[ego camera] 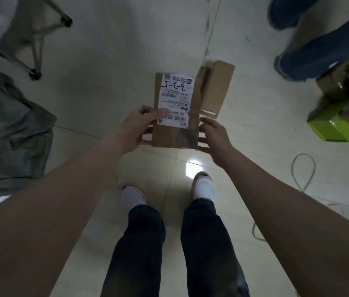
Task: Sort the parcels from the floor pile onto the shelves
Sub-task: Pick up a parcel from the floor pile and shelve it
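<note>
Underfoot, the tiled floor (126, 50) fills the view, with a grey fabric heap (8, 129) at 9 o'clock and another person's jeans-clad legs (319, 50) at 2 o'clock. Just below those legs, at 3 o'clock, lies the floor pile (345, 86) of brown cartons with a green box (332, 127) at its near edge. Near centre, the labelled cardboard parcel (169, 136) is held off the floor. A second carton (218, 86) lies on the tiles beyond it at 1 o'clock. The left hand (136, 127) grasps its left edge, thumb pressed on the shipping label (176, 99); the right hand (215, 136) clasps the right edge, fingers reaching underneath. I judge this the label-reading step after pickup. The next move calls for carrying it to the matching shelf, though no shelves are in view. Every carton looks sealed, so contents cannot be told
</note>
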Tool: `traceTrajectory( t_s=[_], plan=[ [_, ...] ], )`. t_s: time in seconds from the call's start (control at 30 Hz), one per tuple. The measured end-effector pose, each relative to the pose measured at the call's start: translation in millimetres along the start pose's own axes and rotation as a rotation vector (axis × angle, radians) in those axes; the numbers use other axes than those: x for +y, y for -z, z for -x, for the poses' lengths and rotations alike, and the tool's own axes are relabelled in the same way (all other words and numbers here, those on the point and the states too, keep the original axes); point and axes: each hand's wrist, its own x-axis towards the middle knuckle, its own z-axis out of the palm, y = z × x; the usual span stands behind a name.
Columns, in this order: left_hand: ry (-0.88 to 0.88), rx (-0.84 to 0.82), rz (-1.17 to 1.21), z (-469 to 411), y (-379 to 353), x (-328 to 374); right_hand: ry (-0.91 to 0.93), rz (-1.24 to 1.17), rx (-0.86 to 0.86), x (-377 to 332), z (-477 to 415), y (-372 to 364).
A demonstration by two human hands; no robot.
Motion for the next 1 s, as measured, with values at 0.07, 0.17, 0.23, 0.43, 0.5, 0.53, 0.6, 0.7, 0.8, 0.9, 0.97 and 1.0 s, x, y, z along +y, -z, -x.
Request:
traceTrajectory(
  t_s=[0.07, 0.17, 0.23, 0.43, 0.5, 0.53, 0.6, 0.7, 0.8, 0.9, 0.97, 1.0],
  plan=[
    [-0.052, 0.128, -0.166, 30.2, 9.7, 26.7, 0.277, 0.103, 0.259, -39.0, 29.8, -11.5],
    [-0.177, 0.2, -0.533, 81.1, 21.4, 74.8, 0.693, 0.275, 0.205, -110.4, 88.4, -27.6],
    [-0.198, 0.172, -0.835, 117.4, 26.8, 112.0, 0.844, 0.597, 0.043, -161.7, 128.9, -39.7],
    [-0.335, 0.103, -1.436, 235.7, 27.8, 221.5, 0.675, 1.422, -0.314, -270.2, 219.2, -80.0],
    [-0.396, 0.119, -1.486, 280.8, 29.6, 250.6, 0.697, 1.381, -0.322, -294.5, 252.5, -84.2],
    [-0.422, 0.161, -1.469, 304.0, 33.3, 263.2, 0.686, 1.313, -0.34, -306.6, 271.3, -83.8],
    [-0.55, 0.331, -1.323, 353.0, 47.6, 283.7, 0.651, 1.124, -0.332, -329.9, 305.9, -81.3],
    [-0.797, 0.689, -0.837, 429.5, 76.8, 306.8, 0.624, 0.81, -0.314, -367.1, 364.5, -81.0],
    [-0.857, 0.864, -0.253, 514.4, 97.8, 321.0, 0.677, 0.566, -0.344, -403.7, 440.3, -91.2],
    [-0.825, 0.814, 0.152, 595.8, 109.2, 326.9, 0.726, 0.439, -0.407, -437.9, 526.0, -112.8],
    [-0.838, 0.762, 0.282, 650.8, 111.5, 330.3, 0.791, 0.389, -0.494, -458.5, 580.6, -129.0],
    [-0.875, 0.746, 0.323, 680.7, 111.5, 331.5, 0.831, 0.37, -0.537, -468.4, 605.6, -138.0]
  ],
)
